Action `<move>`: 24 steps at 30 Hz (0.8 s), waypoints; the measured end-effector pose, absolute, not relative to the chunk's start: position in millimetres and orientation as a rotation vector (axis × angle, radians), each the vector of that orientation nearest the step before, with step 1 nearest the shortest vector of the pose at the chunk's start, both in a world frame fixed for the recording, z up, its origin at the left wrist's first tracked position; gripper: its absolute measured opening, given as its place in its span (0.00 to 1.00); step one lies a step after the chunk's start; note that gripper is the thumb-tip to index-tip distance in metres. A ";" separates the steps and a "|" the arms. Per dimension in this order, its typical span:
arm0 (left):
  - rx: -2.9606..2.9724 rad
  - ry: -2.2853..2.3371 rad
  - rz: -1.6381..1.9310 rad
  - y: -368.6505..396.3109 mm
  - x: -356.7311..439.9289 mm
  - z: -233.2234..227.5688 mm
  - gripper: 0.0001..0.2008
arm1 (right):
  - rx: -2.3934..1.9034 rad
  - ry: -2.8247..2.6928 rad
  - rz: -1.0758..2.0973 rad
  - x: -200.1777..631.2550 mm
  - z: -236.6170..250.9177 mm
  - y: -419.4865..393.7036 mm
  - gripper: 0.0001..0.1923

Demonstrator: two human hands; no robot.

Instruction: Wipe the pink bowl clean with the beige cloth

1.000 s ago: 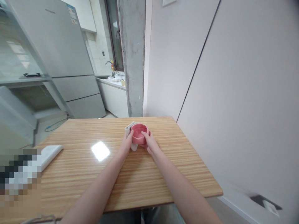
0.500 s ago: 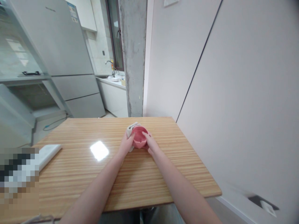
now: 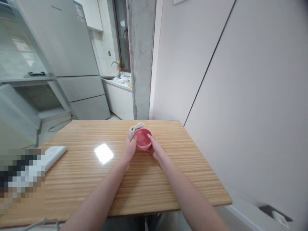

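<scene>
A pink bowl [image 3: 143, 138] is held between my two hands over the far half of the wooden table [image 3: 134, 186], its hollow side tilted toward me. My left hand [image 3: 130, 145] is closed on a light grey cloth [image 3: 135, 128], which lies against the bowl's left and far side. On the bowl's right side, my right hand [image 3: 155, 147] grips the rim, thumb inside and fingers underneath. The fingers of my left hand are mostly hidden behind the cloth and bowl.
At the table's left lies a white flat object [image 3: 55, 154], partly blurred out. A cable [image 3: 43, 222] crosses the near left corner. Beyond the table stand a fridge [image 3: 79, 57], a sink counter [image 3: 117, 96] and a concrete pillar [image 3: 141, 61]. A white wall panel [image 3: 240, 112] runs along the right.
Both hands keep hold of the bowl, which has turned and tilted slightly. The cloth has shifted a little up along its left side. The camera view has swung slightly left.
</scene>
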State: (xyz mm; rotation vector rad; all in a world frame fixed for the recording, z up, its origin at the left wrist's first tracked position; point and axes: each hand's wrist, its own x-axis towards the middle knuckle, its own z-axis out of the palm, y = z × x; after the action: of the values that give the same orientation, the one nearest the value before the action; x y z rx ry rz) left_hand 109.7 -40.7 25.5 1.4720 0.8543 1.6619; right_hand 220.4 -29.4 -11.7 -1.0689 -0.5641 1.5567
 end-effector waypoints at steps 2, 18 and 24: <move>1.475 0.847 1.636 -42.0 108.2 29.7 0.15 | -1.045 -0.605 1.580 221.4 -10.9 -30.0 0.22; 1.386 0.821 1.559 -38.6 123.4 13.7 0.19 | -1.004 -0.433 1.454 231.5 -12.9 -24.4 0.21; 1.519 0.902 1.634 -40.4 119.1 11.9 0.27 | -0.997 -0.563 1.523 227.8 -12.3 -26.9 0.22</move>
State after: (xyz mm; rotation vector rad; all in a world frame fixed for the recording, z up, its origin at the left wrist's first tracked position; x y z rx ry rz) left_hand 119.1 -40.4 11.9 1.5192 0.9016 1.6344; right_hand 227.8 -26.9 -12.3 -0.9973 -0.5629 1.5230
